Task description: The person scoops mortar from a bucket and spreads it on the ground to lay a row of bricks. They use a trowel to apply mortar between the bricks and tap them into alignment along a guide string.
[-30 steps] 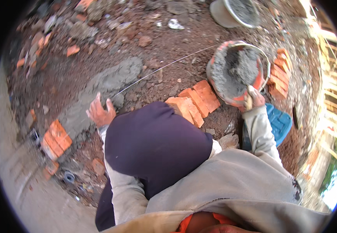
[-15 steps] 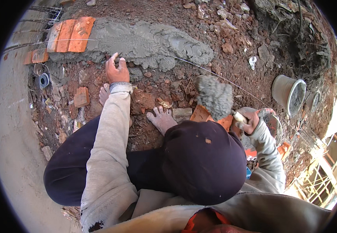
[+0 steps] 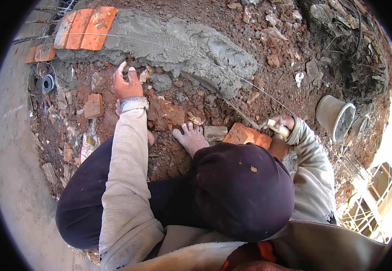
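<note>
A bed of wet grey mortar (image 3: pixel 160 40) runs from left to right on the reddish soil, with a thin string line (image 3: pixel 272 97) stretched over it. My right hand (image 3: pixel 282 125) is closed around the pale handle of a trowel (image 3: pixel 245 116). Its mortar-smeared blade lies tilted at the mortar's near right edge, hard to tell from the mortar. Just short of the bed, my left hand (image 3: pixel 127 85) is empty, thumb and fingers apart. Left of it, orange bricks (image 3: pixel 84 29) sit side by side at the mortar's left end.
A bucket (image 3: pixel 336 115) lies tipped at the right. Loose bricks (image 3: pixel 245 134) rest beside my right knee, and a brick piece (image 3: pixel 94 106) is left of my left hand. A small spool (image 3: pixel 48 83) stands near the grey concrete strip (image 3: pixel 11 158). My bare foot (image 3: pixel 190 137) is on the soil.
The trowel blade, heaped with mortar before, has swung left and away from me to the bed's edge, where mortar now spreads nearer. My left hand has shifted slightly left.
</note>
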`<state>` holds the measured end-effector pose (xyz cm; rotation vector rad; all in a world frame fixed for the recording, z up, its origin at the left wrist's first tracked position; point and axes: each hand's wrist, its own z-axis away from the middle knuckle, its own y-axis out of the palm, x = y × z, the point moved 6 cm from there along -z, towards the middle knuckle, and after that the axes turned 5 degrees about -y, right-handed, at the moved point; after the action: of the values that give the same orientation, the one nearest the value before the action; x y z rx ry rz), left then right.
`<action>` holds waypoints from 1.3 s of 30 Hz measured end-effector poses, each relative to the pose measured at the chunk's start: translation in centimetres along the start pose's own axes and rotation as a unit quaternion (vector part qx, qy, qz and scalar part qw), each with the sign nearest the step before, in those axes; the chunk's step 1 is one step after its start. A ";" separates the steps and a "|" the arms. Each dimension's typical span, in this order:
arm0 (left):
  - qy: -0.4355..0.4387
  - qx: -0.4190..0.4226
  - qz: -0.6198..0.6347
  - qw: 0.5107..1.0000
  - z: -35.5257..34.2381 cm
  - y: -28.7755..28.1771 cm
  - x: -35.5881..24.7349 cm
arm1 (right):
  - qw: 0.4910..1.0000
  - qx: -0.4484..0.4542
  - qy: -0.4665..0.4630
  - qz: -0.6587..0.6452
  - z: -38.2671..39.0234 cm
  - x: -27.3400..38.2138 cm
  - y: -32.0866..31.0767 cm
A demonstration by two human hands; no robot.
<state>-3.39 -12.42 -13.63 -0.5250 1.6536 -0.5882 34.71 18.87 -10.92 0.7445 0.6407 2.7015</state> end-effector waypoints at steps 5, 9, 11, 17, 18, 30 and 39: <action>-0.029 0.033 -0.006 0.999 1.5 1.4 -0.1 | 0.910 -0.056 -0.160 0.379 2.4 7.8 5.4; -0.005 0.022 0.028 0.999 1.4 1.8 -1.2 | 0.701 -0.199 -0.086 0.680 -1.3 12.5 9.5; -0.024 0.017 0.031 0.999 0.9 2.2 -1.6 | 0.698 -0.222 -0.035 0.680 -1.3 11.6 7.7; -0.053 0.022 0.035 0.998 0.4 2.0 -0.4 | 0.683 -0.248 0.079 0.682 2.7 9.4 5.0; -0.047 0.019 0.033 0.998 0.5 2.1 -0.3 | 0.681 -0.255 0.092 0.680 3.1 8.5 4.2; -0.236 0.091 0.179 0.951 -0.7 7.2 -1.7 | 0.791 -0.347 -0.055 0.502 10.5 8.3 0.4; -0.317 0.021 0.120 0.941 -0.7 7.0 0.7 | 0.701 -0.372 -0.107 0.599 8.6 11.5 -4.5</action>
<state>-4.26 -7.42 -18.60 -0.4139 1.0642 -0.2317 30.33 29.85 -1.65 1.4867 -1.4737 3.2270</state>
